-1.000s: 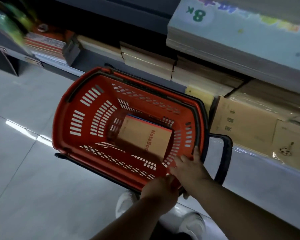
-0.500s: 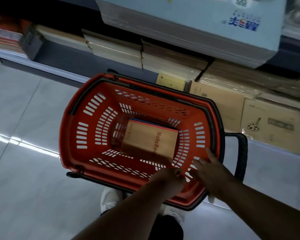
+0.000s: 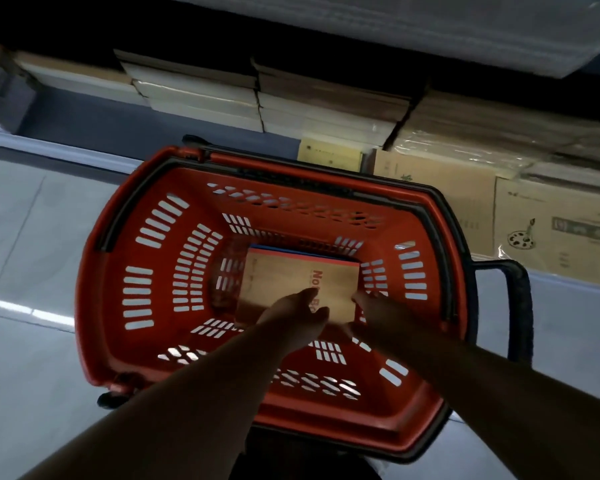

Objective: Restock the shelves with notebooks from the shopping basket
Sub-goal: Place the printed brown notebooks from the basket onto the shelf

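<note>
head view: i'm looking straight down into the red basket (image 3: 94, 306), which sits on the floor tight against the low shelf (image 3: 66, 147). both forearms run down into it. the top notebook (image 3: 284, 275), brown-covered with red lettering, lies flat on the basket floor. red and blue edges showing along its far side suggest more books stacked underneath.

the relation that matters: the notebook is directly ahead of and below both hands. its long axis runs across me, left to right, and its near long edge is hidden under my fingers. the left hand (image 3: 293, 320) is over the near middle of the cover with its fingers stretched forward and loosely spread, gripping nothing that i can see. i can't tell whether it touches the cover. the right hand (image 3: 371, 313) is at the near right corner with one fingertip showing at the short right edge. the rest of that hand is in shadow, so i can't tell whether it is spread or curled.

my read is that neither hand is much nearer and the pair brackets the near right part of the book. the lift likely needs fingers under an edge. the kraft-coloured stacks (image 3: 326, 98) on the shelf lie beyond the basket's far wall, up and forward from here.
</note>
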Action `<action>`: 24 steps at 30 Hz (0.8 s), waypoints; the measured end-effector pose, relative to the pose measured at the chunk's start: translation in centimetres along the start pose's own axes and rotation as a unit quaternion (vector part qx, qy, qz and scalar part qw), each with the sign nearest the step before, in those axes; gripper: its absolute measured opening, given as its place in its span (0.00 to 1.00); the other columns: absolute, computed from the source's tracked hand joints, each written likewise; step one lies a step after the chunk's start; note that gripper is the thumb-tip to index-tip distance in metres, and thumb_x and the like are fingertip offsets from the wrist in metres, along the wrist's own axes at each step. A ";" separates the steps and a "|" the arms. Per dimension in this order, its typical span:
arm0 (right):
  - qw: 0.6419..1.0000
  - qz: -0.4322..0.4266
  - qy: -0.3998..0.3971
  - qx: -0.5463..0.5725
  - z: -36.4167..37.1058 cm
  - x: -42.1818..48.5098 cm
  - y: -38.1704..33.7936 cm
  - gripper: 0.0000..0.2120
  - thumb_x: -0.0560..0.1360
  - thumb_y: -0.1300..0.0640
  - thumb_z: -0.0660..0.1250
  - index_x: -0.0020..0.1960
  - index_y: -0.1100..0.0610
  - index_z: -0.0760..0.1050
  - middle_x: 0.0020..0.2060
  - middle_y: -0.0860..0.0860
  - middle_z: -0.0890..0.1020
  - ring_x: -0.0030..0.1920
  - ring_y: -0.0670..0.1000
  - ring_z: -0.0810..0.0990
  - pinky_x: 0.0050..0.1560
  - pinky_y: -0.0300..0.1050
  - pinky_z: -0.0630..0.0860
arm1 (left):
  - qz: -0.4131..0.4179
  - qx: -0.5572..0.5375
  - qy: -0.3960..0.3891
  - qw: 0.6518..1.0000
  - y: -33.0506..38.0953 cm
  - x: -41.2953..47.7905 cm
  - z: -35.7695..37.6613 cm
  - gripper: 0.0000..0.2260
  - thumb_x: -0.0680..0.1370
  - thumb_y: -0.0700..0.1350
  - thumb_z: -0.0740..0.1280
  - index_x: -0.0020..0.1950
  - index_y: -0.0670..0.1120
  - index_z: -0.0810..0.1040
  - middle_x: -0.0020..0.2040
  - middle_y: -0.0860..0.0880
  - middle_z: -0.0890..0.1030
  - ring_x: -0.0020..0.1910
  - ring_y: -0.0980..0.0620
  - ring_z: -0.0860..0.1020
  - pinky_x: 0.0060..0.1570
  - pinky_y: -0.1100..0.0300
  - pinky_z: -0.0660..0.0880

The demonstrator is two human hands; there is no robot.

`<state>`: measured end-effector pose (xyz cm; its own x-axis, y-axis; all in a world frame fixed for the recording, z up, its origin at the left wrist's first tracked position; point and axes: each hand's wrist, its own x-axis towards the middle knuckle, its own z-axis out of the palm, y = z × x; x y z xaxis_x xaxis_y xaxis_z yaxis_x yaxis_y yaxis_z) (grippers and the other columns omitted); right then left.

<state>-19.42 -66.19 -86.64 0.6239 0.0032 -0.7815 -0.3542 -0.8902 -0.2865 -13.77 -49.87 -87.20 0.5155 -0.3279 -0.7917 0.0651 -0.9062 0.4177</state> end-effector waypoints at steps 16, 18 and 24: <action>0.943 0.098 0.182 0.260 7.1 13.4 1.6 0.15 0.81 0.62 0.60 0.66 0.62 0.72 0.61 0.54 0.77 0.63 0.55 0.75 0.60 0.34 0.68 | 0.099 0.215 0.107 0.966 -4.7 15.4 -0.1 0.26 0.77 0.43 0.64 0.74 0.52 0.62 0.70 0.48 0.65 0.66 0.44 0.70 0.62 0.51 0.71; 0.936 0.146 0.208 0.243 7.7 13.6 1.5 0.14 0.80 0.59 0.60 0.65 0.61 0.72 0.56 0.52 0.78 0.61 0.54 0.76 0.52 0.27 0.68 | 0.081 0.197 0.110 0.971 -4.9 15.7 0.0 0.21 0.79 0.44 0.63 0.71 0.52 0.65 0.69 0.48 0.67 0.64 0.43 0.71 0.61 0.51 0.71; 0.864 0.195 0.256 0.387 7.2 12.7 0.6 0.15 0.81 0.53 0.60 0.61 0.62 0.76 0.55 0.59 0.81 0.55 0.56 0.80 0.59 0.53 0.76 | 0.104 0.224 0.167 0.955 -4.3 14.9 0.0 0.16 0.77 0.45 0.66 0.64 0.49 0.67 0.64 0.48 0.70 0.65 0.46 0.68 0.66 0.47 0.66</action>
<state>-16.73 -63.39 -100.68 0.5077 -0.6062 -0.6122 -0.8436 -0.2054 -0.4962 -6.40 -50.87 -100.78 0.7257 -0.4776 -0.4954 -0.4011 -0.8785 0.2594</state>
